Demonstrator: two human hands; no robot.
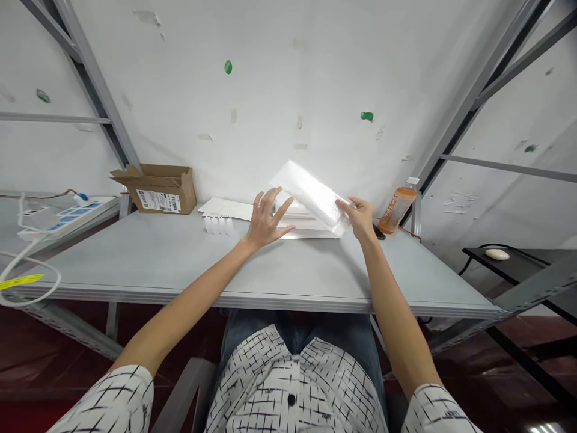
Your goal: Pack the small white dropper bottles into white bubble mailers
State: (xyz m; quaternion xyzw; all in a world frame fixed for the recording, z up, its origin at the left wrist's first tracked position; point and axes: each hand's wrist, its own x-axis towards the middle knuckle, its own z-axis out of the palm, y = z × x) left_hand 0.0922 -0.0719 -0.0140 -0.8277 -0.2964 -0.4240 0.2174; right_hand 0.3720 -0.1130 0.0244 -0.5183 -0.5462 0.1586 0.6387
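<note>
My right hand [359,218] pinches the right end of a shiny, translucent plastic bag [311,195], held tilted above the back of the table. The bag looks like bubble wrap, though glare hides its detail. My left hand [267,220] is spread to the left of the bag, with fingers apart and nothing in them. Beneath the bag lies a stack of flat white pieces [311,233], partly covered by it. Left of my left hand are a flat white sheet [228,208] and several small white tags [219,225] in a row.
An open cardboard box [164,189] stands at the back left of the grey table [297,276]. An orange drink bottle [399,205] leans at the back right, beside a dark object [379,232]. A power strip [72,216] with white cable lies far left. Metal posts flank the table.
</note>
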